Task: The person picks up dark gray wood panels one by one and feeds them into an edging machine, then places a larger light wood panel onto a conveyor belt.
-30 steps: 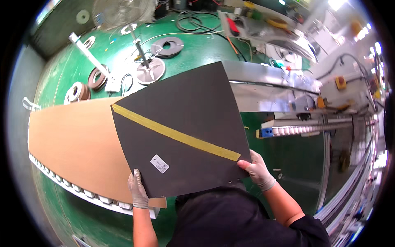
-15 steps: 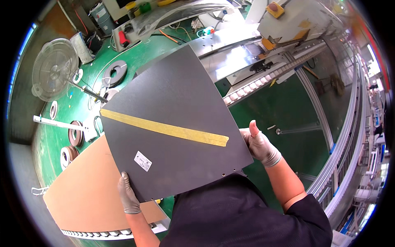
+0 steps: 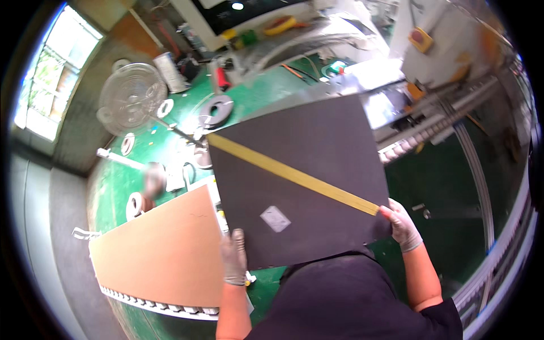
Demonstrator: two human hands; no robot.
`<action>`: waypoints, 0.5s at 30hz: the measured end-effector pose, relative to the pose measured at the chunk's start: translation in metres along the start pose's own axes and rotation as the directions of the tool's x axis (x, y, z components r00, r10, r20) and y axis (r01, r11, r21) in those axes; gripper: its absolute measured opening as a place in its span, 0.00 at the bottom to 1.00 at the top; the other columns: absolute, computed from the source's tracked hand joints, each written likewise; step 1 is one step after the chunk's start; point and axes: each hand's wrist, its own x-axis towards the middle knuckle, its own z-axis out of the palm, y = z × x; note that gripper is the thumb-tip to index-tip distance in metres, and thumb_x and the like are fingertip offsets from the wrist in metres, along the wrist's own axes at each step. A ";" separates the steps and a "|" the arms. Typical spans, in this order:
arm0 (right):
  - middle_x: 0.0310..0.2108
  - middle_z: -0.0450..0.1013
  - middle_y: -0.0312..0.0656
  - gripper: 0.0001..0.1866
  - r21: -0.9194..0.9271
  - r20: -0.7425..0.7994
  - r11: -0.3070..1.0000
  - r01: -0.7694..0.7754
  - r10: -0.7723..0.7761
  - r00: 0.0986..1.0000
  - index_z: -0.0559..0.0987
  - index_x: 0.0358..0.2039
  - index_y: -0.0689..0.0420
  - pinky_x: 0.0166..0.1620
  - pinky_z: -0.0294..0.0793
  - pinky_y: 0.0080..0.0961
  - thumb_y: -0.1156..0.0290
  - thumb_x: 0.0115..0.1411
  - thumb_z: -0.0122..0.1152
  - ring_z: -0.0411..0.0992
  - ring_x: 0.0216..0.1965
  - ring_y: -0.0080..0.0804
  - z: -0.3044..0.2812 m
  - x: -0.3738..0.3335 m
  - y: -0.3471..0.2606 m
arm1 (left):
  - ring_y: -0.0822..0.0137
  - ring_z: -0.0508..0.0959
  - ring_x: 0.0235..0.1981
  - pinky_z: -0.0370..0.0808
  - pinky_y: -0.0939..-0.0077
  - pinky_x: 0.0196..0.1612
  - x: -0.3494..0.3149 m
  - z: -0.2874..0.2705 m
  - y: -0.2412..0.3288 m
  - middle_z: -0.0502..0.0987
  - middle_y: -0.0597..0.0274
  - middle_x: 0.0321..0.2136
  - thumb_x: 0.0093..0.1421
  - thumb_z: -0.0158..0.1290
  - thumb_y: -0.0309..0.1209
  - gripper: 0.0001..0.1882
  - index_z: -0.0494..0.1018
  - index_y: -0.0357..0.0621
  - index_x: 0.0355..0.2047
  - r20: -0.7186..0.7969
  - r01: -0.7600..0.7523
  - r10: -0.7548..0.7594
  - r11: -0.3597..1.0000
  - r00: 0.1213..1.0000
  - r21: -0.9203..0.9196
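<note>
A dark grey board (image 3: 317,141) is held up in front of my body, with both gloved hands at its edges. Across its face runs a diagonal strip of yellow tape (image 3: 294,175), and a white label (image 3: 275,219) is stuck on the lower left part. My left hand (image 3: 234,256) grips the lower left edge, its fingers partly hidden behind the board. At the right edge, my right hand (image 3: 403,228) pinches the board near the tape's lower end, thumb on the front face.
To my left a tan board (image 3: 164,249) lies on a roller-edged table. Beyond it stand a fan (image 3: 133,99) and rolls of edging strip (image 3: 216,111) on the green floor. A machine with an emergency button (image 3: 420,38) is at far right, beside a roller track (image 3: 402,148).
The view has swung left, so the scene sits further right. The board has turned a little, and my right thumb, raised before, now presses on its face by the tape's end.
</note>
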 end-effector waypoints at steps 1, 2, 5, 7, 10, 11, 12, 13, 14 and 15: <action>0.51 0.76 0.39 0.32 -0.048 -0.021 0.999 0.019 -0.020 1.000 0.73 0.59 0.65 0.59 0.68 0.26 0.56 0.61 0.68 0.71 0.53 0.26 -0.004 0.004 0.005 | 0.68 0.70 0.30 0.70 0.63 0.38 0.002 0.004 0.016 0.77 0.57 0.29 0.72 0.49 0.46 0.24 0.74 0.31 0.38 0.068 0.051 -0.029 0.935 0.997 -0.352; 0.51 0.76 0.38 0.31 -0.048 -0.023 0.999 0.021 -0.022 0.999 0.74 0.57 0.65 0.58 0.68 0.26 0.55 0.61 0.68 0.71 0.52 0.26 -0.012 0.009 0.011 | 0.70 0.70 0.30 0.71 0.67 0.38 0.003 0.013 0.000 0.76 0.59 0.28 0.71 0.52 0.48 0.25 0.74 0.31 0.40 0.050 0.049 -0.039 0.979 0.998 -0.198; 0.47 0.76 0.36 0.29 -0.110 -0.061 0.993 0.053 -0.060 0.996 0.77 0.53 0.64 0.56 0.69 0.26 0.54 0.61 0.68 0.71 0.49 0.24 -0.027 0.016 0.026 | 0.77 0.67 0.29 0.68 0.77 0.32 -0.004 0.033 0.007 0.72 0.67 0.27 0.67 0.57 0.50 0.26 0.74 0.32 0.39 0.042 0.094 -0.084 0.891 0.996 -0.444; 0.45 0.78 0.36 0.28 -0.190 -0.202 0.978 0.085 -0.124 0.972 0.79 0.49 0.65 0.53 0.70 0.26 0.51 0.64 0.65 0.72 0.47 0.24 -0.035 0.021 0.045 | 0.79 0.67 0.29 0.67 0.80 0.32 -0.008 0.046 0.003 0.72 0.70 0.26 0.65 0.59 0.51 0.27 0.74 0.33 0.37 0.034 0.070 -0.062 0.789 0.998 -0.611; 0.44 0.78 0.38 0.35 -0.332 -0.275 0.921 0.203 -0.301 0.913 0.79 0.48 0.66 0.52 0.71 0.27 0.42 0.62 0.65 0.73 0.46 0.26 -0.037 0.019 0.055 | 0.79 0.68 0.29 0.67 0.82 0.33 -0.021 0.058 -0.006 0.73 0.71 0.26 0.65 0.59 0.49 0.25 0.74 0.33 0.37 -0.014 0.038 -0.063 0.754 0.998 -0.655; 0.42 0.78 0.38 0.37 -0.341 -0.282 0.905 0.253 -0.355 0.891 0.80 0.47 0.66 0.50 0.71 0.27 0.38 0.60 0.65 0.73 0.45 0.26 -0.028 0.017 0.047 | 0.79 0.68 0.29 0.67 0.82 0.32 -0.022 0.060 -0.008 0.73 0.71 0.26 0.65 0.59 0.48 0.24 0.74 0.34 0.38 -0.033 0.008 -0.039 0.754 0.999 -0.657; 0.41 0.78 0.38 0.38 -0.361 -0.285 0.892 0.273 -0.384 0.878 0.80 0.46 0.66 0.50 0.71 0.27 0.37 0.59 0.66 0.72 0.44 0.25 -0.035 0.021 0.052 | 0.79 0.68 0.29 0.67 0.82 0.32 -0.023 0.061 -0.008 0.73 0.71 0.26 0.66 0.59 0.48 0.24 0.74 0.34 0.38 -0.052 -0.022 -0.016 0.753 0.999 -0.658; 0.40 0.78 0.37 0.39 -0.379 -0.287 0.877 0.296 -0.416 0.863 0.80 0.44 0.66 0.49 0.71 0.26 0.35 0.58 0.66 0.72 0.43 0.25 -0.046 0.022 0.060 | 0.79 0.68 0.28 0.67 0.82 0.32 -0.021 0.060 -0.007 0.73 0.71 0.26 0.66 0.59 0.47 0.23 0.74 0.34 0.39 -0.072 -0.054 0.008 0.751 0.997 -0.658; 0.38 0.77 0.36 0.40 -0.355 -0.310 0.882 0.310 -0.425 0.851 0.80 0.43 0.65 0.48 0.71 0.27 0.33 0.56 0.66 0.72 0.42 0.24 -0.051 0.023 0.062 | 0.77 0.71 0.32 0.70 0.79 0.36 -0.019 0.053 0.000 0.75 0.69 0.31 0.67 0.58 0.43 0.21 0.74 0.34 0.43 -0.002 -0.019 0.024 0.721 1.000 -0.692; 0.37 0.77 0.35 0.39 -0.363 -0.321 0.852 0.378 -0.495 0.807 0.80 0.41 0.64 0.46 0.71 0.26 0.33 0.56 0.66 0.71 0.41 0.23 -0.054 0.028 0.062 | 0.75 0.72 0.34 0.71 0.78 0.38 -0.015 0.048 0.010 0.76 0.67 0.33 0.67 0.58 0.43 0.21 0.74 0.34 0.45 -0.019 -0.053 0.055 0.726 0.998 -0.685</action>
